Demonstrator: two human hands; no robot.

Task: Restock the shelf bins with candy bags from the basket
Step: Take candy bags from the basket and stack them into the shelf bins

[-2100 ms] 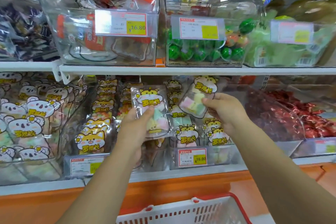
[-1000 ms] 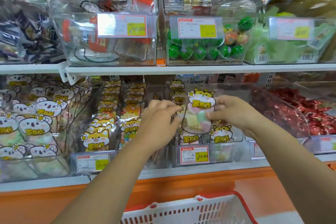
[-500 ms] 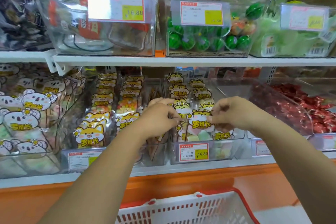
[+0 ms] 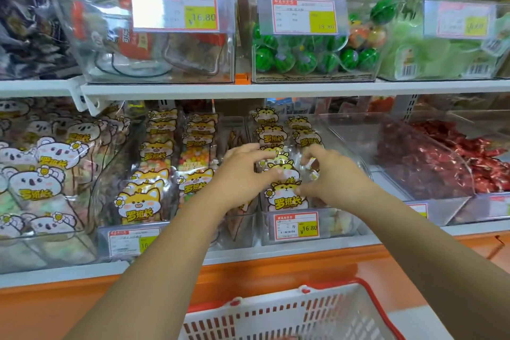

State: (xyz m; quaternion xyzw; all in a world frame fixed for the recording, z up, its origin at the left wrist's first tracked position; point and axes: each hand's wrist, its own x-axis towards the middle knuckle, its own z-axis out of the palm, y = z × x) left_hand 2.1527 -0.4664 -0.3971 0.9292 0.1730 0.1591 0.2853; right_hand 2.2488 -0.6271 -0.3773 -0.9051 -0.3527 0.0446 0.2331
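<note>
Far to the left on the lower shelf (image 4: 276,252), koala-printed packs (image 4: 41,174) crowd one clear box, and beside them fox-printed packs (image 4: 143,201) stand in rows. Right of those is the left hand (image 4: 242,174). Its fingers curl over the top left corner of the front candy bag (image 4: 288,197) with the thumb beneath, pinching the plastic.

That candy bag stands upright at the near end of the bin (image 4: 340,225), just above the price label (image 4: 296,225). Its long axis runs up and down, and more of the same kind line up behind it toward the far wall.

On its other side the right hand (image 4: 334,179) pinches the top right corner the same way, though blur hides the exact grip. The bag therefore lies between the two hands, neither one nearer than the other, and it looks seated in the bin. Letting go with both should finish this placement.

Further right, a box of red-wrapped sweets (image 4: 441,160) slopes toward the aisle. Below and nearer, the basket (image 4: 248,315) sits under the right forearm, so that hand probably has the shorter reach down. What remains inside cannot be told.
</note>
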